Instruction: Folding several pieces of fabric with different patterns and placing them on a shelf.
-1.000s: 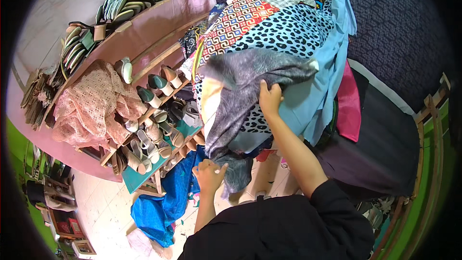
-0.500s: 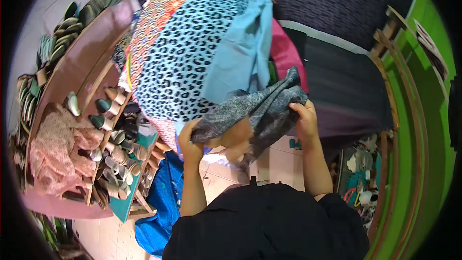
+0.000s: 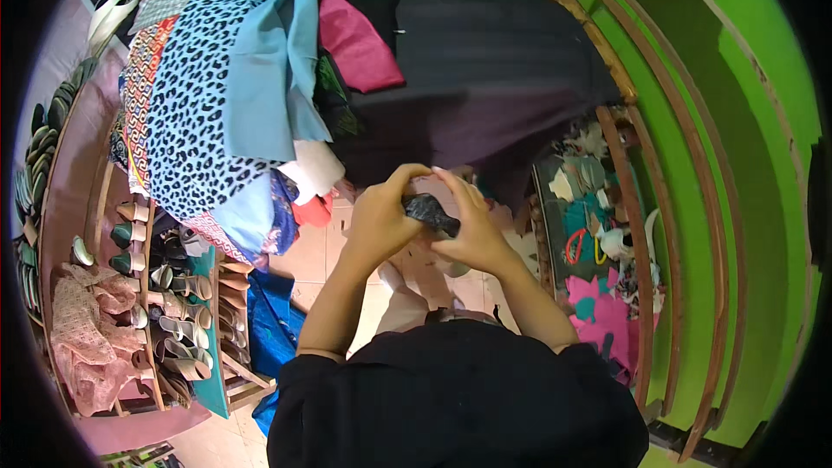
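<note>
Gripping a bunched, dark-grey mottled fabric piece, the left hand and right hand wrap it from either side, near each other above the pale tiled floor. It should handle as light, limp and hard to damage, with little slip; the gathered folds look the best place to pinch, since its edges are mostly hidden.

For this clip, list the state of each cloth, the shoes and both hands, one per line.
Grey cloth: bunched up small between both hands
Left hand: curled around the grey cloth
Right hand: curled around its other side
Leopard-print cloth: spread out, draped
Plain light blue cloth: draped over the leopard print
Pink lace cloth: heaped, rumpled
Shoes: set out in rows
</note>
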The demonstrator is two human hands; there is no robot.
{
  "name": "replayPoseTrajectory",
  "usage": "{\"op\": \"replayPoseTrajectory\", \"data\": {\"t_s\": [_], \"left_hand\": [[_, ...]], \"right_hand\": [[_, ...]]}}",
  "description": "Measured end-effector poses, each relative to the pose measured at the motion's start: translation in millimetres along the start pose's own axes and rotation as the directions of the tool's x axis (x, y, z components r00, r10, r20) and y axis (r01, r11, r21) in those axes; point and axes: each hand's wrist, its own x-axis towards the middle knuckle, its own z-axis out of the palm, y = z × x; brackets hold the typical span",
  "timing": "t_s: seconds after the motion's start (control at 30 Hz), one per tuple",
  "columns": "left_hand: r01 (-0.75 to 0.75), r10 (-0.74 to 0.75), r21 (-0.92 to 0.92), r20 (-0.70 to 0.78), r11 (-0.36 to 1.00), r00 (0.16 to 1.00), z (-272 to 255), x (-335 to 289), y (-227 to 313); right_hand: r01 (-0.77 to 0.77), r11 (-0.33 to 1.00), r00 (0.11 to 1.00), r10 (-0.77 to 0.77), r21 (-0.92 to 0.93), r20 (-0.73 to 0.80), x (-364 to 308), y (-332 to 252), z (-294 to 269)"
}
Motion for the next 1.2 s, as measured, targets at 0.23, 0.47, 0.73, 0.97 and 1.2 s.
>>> {"op": "replayPoseTrajectory", "data": {"t_s": [0.23,0.47,0.73,0.97,1.2], "left_hand": [[0.098,0.012,-0.383,0.275,0.918,0.962,13,-28,15],[-0.059,0.099,-0.334,0.104,0.941,0.990,49,-60,0],[-0.031,-0.008,-0.417,-0.091,0.908,0.996,75,-40,26],[-0.066,0.117,-0.345,0.128,0.936,0.985,86,-18,57],[-0.077,0.080,-0.413,-0.010,0.908,0.997,68,0,51]], "right_hand": [[-0.106,0.954,0.993,0.086,0.282,0.082,-23,7,-45],[-0.226,0.820,0.938,0.330,0.526,-0.111,-41,8,-76],[-0.195,0.767,0.941,0.322,0.611,-0.105,-65,35,-95],[-0.098,0.954,0.987,0.129,0.284,-0.093,-64,12,-82],[-0.187,0.851,0.884,0.364,0.491,-0.294,-57,33,-105]]}}
